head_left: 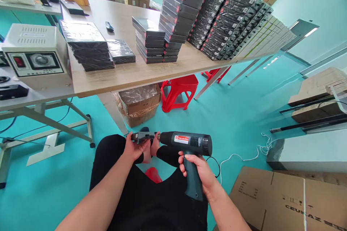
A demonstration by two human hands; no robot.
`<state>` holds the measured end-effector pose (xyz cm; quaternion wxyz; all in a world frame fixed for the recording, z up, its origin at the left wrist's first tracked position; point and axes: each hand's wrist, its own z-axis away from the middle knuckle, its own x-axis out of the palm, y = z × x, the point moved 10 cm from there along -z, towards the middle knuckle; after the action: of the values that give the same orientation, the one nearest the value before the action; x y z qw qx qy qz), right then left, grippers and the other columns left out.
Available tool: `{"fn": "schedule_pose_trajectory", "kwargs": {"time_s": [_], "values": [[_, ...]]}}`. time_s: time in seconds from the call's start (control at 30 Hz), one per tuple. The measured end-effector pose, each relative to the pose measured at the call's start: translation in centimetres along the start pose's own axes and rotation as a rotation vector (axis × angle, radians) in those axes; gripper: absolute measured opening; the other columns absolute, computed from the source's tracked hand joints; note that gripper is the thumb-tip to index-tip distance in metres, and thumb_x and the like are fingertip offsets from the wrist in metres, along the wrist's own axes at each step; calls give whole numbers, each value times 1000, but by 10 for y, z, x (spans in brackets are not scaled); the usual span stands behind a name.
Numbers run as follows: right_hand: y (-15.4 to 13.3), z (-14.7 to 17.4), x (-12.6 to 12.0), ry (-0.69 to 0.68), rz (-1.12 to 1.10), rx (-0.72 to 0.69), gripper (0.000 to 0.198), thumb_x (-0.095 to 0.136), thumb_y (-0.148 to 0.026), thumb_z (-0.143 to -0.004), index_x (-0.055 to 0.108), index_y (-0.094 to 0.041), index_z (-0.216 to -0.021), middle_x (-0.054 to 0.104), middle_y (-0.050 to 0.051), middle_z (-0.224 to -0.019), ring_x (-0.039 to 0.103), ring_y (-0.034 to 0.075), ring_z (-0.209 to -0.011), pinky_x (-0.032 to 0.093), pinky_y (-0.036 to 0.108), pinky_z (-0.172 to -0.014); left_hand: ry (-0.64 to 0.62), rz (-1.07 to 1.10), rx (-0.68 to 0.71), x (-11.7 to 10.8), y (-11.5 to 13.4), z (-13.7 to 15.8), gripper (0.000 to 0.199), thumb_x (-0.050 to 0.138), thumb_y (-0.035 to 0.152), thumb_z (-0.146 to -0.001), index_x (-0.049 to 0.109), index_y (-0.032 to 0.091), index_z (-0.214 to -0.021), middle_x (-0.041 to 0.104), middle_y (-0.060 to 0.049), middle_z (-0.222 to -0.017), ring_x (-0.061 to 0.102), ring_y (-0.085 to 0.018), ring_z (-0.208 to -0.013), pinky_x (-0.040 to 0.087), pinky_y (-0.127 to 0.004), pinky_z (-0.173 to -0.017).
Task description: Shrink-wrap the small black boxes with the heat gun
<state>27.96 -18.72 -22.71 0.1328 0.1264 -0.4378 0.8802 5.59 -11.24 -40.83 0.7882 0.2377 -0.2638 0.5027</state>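
Note:
My right hand is wrapped round the handle of a dark heat gun, whose nozzle points left. My left hand grips a thin black box, seen nearly edge-on, just in front of that nozzle. A narrow gap seems to lie between nozzle and box. Both hands are above my lap, below the table edge. Whether film covers the held box is too small to tell. On the table stand a stack of film-wrapped black boxes and smooth black boxes.
A beige control unit with a dial stands at the left. Tall stacks of black boxes line the table's far side. Below are an open carton and a red stool. Large cartons and a white cable lie at right.

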Motion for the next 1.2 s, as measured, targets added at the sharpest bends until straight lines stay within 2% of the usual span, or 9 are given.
{"fn": "schedule_pose_trajectory", "kwargs": {"time_s": [0.2, 0.4, 0.53, 0.63, 0.77, 0.9, 1.2], "values": [[3, 3, 1, 15, 6, -2, 29, 64, -32, -75, 64, -14, -98, 67, 6, -79, 60, 14, -60, 47, 23, -50, -43, -32, -10, 4, -5, -2, 37, 60, 50, -74, 49, 19, -92, 59, -11, -91, 61, -34, -99, 55, -51, -75], [2, -3, 3, -7, 7, -15, 29, 64, -31, -75, 64, -13, -97, 67, 6, -79, 59, 14, -59, 47, 23, -49, -33, -35, -5, 1, -2, 1, 37, 60, 49, -74, 49, 19, -94, 61, -11, -90, 62, -34, -97, 55, -51, -76], [1, -3, -4, 9, 3, -15, 28, 62, -30, -77, 64, -13, -99, 66, 6, -79, 59, 14, -61, 47, 22, -49, -84, -81, -15, 9, -2, 6, 27, 56, 34, -73, 54, 17, -95, 64, -12, -91, 65, -32, -89, 55, -49, -73], [1, 3, -12, 14, -2, 2, 28, 61, -31, -78, 65, -13, -100, 65, 6, -81, 59, 13, -62, 47, 22, -50, -51, -125, 15, 7, 0, 4, 32, 51, 18, -65, 56, 16, -96, 65, -11, -86, 66, -29, -80, 55, -49, -72], [2, 13, -22, 18, 22, 24, 28, 60, -31, -80, 65, -14, -100, 65, 7, -82, 60, 14, -62, 47, 23, -51, 40, -148, 89, -4, 7, -6, 36, 47, 11, -53, 56, 17, -87, 63, -6, -72, 65, -26, -69, 55, -49, -72], [5, 20, -24, -1, 54, 42, 27, 58, -29, -81, 64, -14, -102, 65, 7, -82, 60, 14, -63, 47, 23, -51, 61, -181, 144, -7, 13, -12, 33, 45, 9, -46, 53, 16, -77, 60, -4, -66, 64, -24, -65, 55, -43, -70], [11, 25, -11, -94, 172, 81, 28, 56, -27, -82, 62, -11, -104, 65, 8, -83, 60, 15, -62, 48, 25, -52, 38, -157, 183, -8, 18, -12, 29, 46, 13, -45, 54, 15, -72, 62, -7, -67, 64, -26, -64, 55, -44, -65]]}}
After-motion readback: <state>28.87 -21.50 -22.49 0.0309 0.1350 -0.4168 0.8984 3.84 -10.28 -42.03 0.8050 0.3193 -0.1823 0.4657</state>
